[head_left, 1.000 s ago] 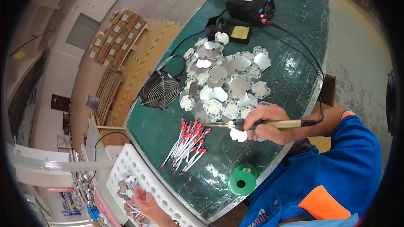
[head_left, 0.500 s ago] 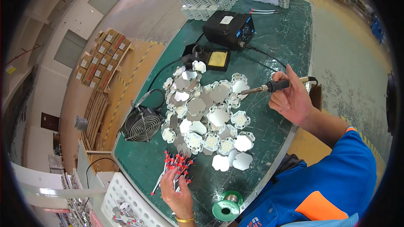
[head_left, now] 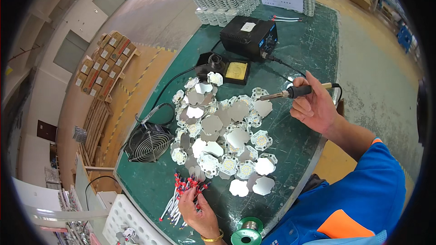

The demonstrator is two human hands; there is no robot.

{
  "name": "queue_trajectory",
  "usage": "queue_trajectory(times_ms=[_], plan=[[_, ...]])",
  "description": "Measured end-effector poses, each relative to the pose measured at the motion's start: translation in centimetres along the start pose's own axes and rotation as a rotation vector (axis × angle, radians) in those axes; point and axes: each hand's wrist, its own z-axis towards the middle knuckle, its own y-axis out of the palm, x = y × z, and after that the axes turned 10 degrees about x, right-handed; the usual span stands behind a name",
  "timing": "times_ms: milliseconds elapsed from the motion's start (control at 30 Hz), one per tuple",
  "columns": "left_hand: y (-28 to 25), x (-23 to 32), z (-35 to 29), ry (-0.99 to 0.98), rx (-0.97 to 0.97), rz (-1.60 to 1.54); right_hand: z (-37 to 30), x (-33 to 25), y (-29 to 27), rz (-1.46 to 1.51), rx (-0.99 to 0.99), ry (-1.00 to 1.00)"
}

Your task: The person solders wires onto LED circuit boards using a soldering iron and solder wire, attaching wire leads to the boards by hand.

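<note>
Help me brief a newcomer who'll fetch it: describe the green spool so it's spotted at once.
Find the green table, then its edge nearest the person. The spool sits there, right of the left hand. Unlike the flat pale plates and white wires nearby, it has round green flanges with greyish wire between.

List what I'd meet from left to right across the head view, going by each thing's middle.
Stacked cartons, black fan with round grille, red-tipped white wires, left hand, green solder spool, right hand holding a soldering iron.
</note>
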Motion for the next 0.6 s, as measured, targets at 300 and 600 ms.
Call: queue_trajectory(times_ms=[300, 600], plan=[[0.1, -0.8, -0.5, -0.008, 0.006, -0.010, 0.0, -1.2, 0.2, -0.513, -0.071, -0.411], [0.0, -0.9, -0.6, -0.003, -0.003, -0.028, -1.0, -1.5, 0.4, -0.854, -0.151, -0.594]])
